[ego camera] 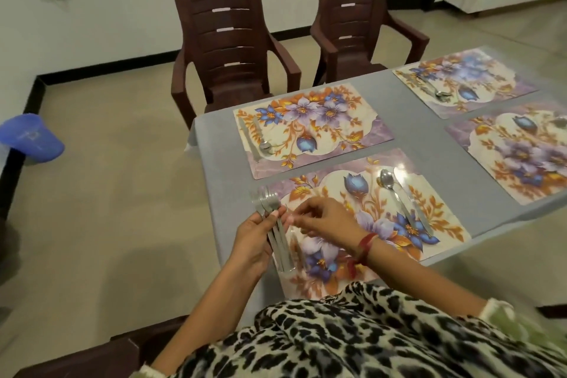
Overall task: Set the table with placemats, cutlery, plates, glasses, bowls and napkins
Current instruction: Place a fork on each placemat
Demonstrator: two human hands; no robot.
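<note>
The left hand (253,244) grips a bundle of plain steel forks (267,203) by the handles. The tines fan out away from the person and the handle ends stick out below the palm. The forks are held above the left edge of the nearest floral placemat (346,190), a rectangular mat printed with purple, blue and orange flowers. The right hand (325,218) is just beside them with its fingers curled and its thumb and forefinger brought together at the fork necks. Blur hides whether it has hold of one. A red thread bangle (365,247) circles that wrist. On the right side of the same placemat lie a steel spoon (389,183) and a steel table knife (414,209), side by side. Three more placemats of the same print lie on the grey-covered table (429,138). The far-left placemat (322,126) carries a knife and spoon pair (263,139) at its left end, the far-right placemat (478,70) carries a spoon (434,91), and the near-right placemat (521,156) is partly cut off by the frame edge. Two dark brown plastic armchairs (227,49) stand at the far side of the table. A blue plastic tub (33,138) lies tilted on the beige floor well to the left. A leopard-print garment (368,331) fills the bottom of the view.
</note>
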